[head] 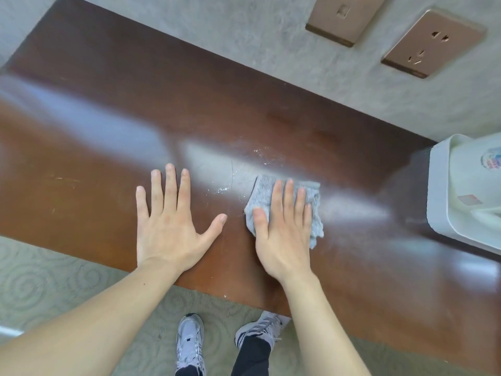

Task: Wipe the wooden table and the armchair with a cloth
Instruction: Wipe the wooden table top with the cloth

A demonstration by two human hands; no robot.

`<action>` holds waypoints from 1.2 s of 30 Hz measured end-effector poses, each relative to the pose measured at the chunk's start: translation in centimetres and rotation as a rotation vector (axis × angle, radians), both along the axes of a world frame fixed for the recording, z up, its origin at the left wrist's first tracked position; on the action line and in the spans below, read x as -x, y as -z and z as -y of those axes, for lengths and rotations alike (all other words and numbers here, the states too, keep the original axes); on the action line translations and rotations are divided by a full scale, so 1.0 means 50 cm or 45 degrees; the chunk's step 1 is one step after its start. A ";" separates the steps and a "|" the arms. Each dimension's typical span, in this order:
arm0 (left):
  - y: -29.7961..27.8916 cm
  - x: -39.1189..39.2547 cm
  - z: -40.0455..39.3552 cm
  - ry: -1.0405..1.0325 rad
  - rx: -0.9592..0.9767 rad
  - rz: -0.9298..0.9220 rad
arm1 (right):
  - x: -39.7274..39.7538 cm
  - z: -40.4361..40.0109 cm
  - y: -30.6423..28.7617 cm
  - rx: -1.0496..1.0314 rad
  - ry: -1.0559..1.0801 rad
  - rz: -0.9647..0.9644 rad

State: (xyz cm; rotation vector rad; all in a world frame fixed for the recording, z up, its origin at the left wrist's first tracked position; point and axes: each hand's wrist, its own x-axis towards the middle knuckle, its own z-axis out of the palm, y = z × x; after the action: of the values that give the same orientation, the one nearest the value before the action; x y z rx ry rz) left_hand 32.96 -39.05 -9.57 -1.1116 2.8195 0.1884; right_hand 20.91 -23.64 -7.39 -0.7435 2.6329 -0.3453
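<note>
Pressing a grey cloth (287, 207) flat under straight fingers, the right hand (284, 232) works the wooden table (108, 118); the left hand (168, 223) rests spread beside it. White crumbs (221, 189) lie between the hands, and a careless sweep could push them onto the carpet (54, 278).

- One head view, looking steeply down from close above the wooden table (108, 118).
- It faces the far wall (244, 31); the person's shoes (189, 343) show at the near edge.
</note>
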 end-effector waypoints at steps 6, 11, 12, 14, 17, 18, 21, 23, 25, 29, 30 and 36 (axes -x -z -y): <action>-0.004 0.004 -0.001 0.002 0.010 0.011 | 0.152 0.096 0.015 -0.063 -0.086 -0.098; -0.004 0.005 -0.002 0.007 0.019 0.031 | 0.283 0.202 0.020 -0.111 -0.039 -0.104; -0.003 0.005 -0.001 0.008 0.022 0.031 | 0.297 0.217 0.021 -0.115 -0.038 -0.105; -0.002 0.006 0.003 0.008 0.024 0.025 | 0.311 0.235 0.022 -0.112 -0.045 -0.097; -0.002 0.007 0.005 0.007 0.013 0.019 | 0.290 0.224 0.020 -0.098 -0.084 -0.104; -0.002 0.006 0.005 0.006 0.010 0.020 | 0.271 0.213 0.021 -0.100 -0.102 -0.121; -0.002 0.003 0.003 0.001 0.006 0.028 | 0.186 0.164 0.023 -0.068 -0.133 -0.182; -0.004 0.002 0.003 0.000 0.003 0.033 | 0.130 0.126 0.020 -0.036 -0.149 -0.198; -0.005 0.002 0.003 -0.001 0.001 0.039 | 0.091 0.096 0.015 -0.028 -0.148 -0.168; -0.009 0.002 0.000 0.005 -0.015 0.037 | 0.049 0.058 -0.007 -0.030 -0.163 -0.055; -0.010 0.001 0.000 0.006 -0.016 0.036 | 0.040 0.049 -0.014 -0.017 -0.183 -0.025; -0.011 0.002 -0.002 0.002 -0.036 0.024 | 0.086 0.058 -0.040 0.074 0.057 0.044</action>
State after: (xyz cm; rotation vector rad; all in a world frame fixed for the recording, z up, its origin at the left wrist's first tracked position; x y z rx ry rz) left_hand 32.88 -38.96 -8.99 -1.0992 2.7921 0.2151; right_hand 16.58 -26.52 -5.42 -0.6917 2.6203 -0.4447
